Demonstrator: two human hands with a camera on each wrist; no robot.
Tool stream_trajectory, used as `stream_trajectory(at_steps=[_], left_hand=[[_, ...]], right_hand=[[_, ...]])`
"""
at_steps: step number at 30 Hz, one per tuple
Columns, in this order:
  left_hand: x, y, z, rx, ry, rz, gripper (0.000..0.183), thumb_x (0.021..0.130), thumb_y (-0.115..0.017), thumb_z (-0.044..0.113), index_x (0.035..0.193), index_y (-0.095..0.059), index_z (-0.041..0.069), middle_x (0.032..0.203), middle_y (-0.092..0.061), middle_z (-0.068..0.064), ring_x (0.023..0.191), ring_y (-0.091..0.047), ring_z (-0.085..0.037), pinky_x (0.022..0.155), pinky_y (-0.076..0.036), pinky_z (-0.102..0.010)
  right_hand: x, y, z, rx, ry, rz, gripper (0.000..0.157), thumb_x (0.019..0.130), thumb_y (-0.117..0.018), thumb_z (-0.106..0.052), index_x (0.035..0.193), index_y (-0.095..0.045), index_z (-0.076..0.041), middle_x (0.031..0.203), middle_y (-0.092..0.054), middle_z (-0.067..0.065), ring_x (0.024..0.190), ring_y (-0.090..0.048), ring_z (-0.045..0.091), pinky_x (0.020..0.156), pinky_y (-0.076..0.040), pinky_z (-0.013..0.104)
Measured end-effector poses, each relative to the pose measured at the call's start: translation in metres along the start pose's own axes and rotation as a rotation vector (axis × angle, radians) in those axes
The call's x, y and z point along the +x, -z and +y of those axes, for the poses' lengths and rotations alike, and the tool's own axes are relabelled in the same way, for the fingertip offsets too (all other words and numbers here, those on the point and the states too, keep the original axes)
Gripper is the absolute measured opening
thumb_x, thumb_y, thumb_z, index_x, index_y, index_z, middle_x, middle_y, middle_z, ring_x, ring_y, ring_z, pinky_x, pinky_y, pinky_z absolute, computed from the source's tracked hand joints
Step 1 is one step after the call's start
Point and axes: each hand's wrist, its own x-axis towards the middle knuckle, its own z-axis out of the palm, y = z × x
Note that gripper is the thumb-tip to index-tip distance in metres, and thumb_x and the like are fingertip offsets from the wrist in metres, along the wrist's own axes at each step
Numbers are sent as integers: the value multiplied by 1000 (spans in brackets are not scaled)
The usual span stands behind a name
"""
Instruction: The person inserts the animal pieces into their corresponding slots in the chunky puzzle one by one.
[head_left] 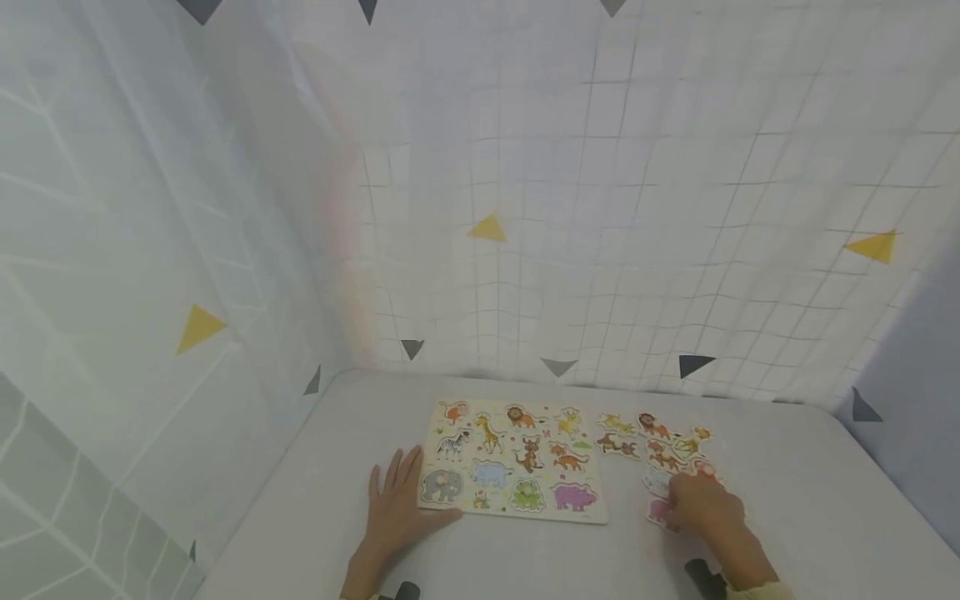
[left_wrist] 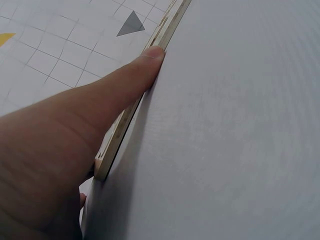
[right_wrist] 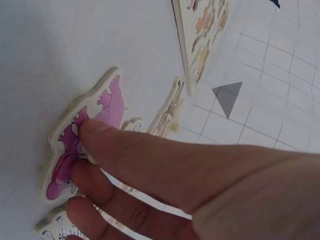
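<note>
A wooden animal puzzle board lies flat on the table, printed with a zebra, a giraffe, a lion and other animals. My left hand rests at its lower left corner, fingers spread along the left side. In the left wrist view, the thumb presses along the board's near edge. To the right of the board, my right hand pinches at a purple hippo piece, thumb and index finger close together over its middle. Part of that piece is hidden behind the fingers.
Several loose animal pieces lie right of the board, among them a lion piece, a giraffe piece and a tiger piece. In the right wrist view, a zebra piece sits beside the hippo. A patterned sheet hangs behind the table.
</note>
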Motion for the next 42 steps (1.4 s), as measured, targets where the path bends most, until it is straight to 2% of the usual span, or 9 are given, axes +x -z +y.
stream_trajectory(at_steps=[5, 11, 21, 25, 31, 36, 42], left_hand=[[-1, 2, 2, 5, 1, -7, 123, 68, -75, 79, 160, -34, 7, 168, -36, -12, 158, -25, -40, 128, -8, -72], [-2, 3, 4, 0, 9, -18, 123, 68, -77, 77, 160, -34, 7, 168, -36, -11, 158, -25, -40, 128, -8, -71], [1, -4, -3, 27, 4, -12, 125, 68, -73, 82, 160, -33, 8, 168, -36, -10, 158, -25, -40, 128, -9, -71], [2, -4, -3, 24, 2, -7, 125, 67, -74, 82, 160, -33, 8, 168, -36, -11, 158, -25, -40, 128, -8, -71], [2, -4, -4, 24, -2, 3, 125, 67, -74, 82, 160, -34, 9, 168, -36, -11, 158, -25, -40, 128, -8, -71], [2, -6, -4, 13, -7, 17, 125, 66, -75, 81, 159, -35, 8, 167, -37, -12, 157, -26, -41, 127, -8, -71], [3, -7, -5, 14, 5, -7, 126, 67, -74, 82, 161, -33, 9, 168, -35, -10, 159, -24, -40, 128, -6, -71]], right_hand=[[-8, 4, 0, 24, 43, 12, 16, 84, -80, -15, 85, -66, -7, 75, -61, 2, 71, -55, 21, 62, -47, 39], [-8, 4, 1, 32, 46, 3, 14, 86, -78, -15, 87, -68, -6, 76, -62, 2, 71, -55, 21, 63, -48, 39], [-10, 5, -2, 32, 45, -4, 15, 88, -78, -16, 90, -70, -3, 77, -64, 2, 72, -56, 22, 64, -49, 40], [-12, 7, -5, 36, 80, 22, 15, 89, -76, -17, 90, -68, -4, 77, -63, 2, 72, -55, 21, 63, -49, 39], [-12, 6, -16, 93, 198, 130, 14, 88, -75, -17, 88, -66, -6, 77, -63, 1, 70, -53, 17, 60, -46, 33], [-8, 4, -28, 127, 210, 165, 13, 88, -77, -15, 90, -67, -7, 79, -65, 0, 72, -54, 15, 64, -48, 32], [-6, 1, -40, 155, 225, 190, 11, 88, -77, -13, 93, -68, -9, 83, -68, 0, 75, -56, 14, 66, -51, 32]])
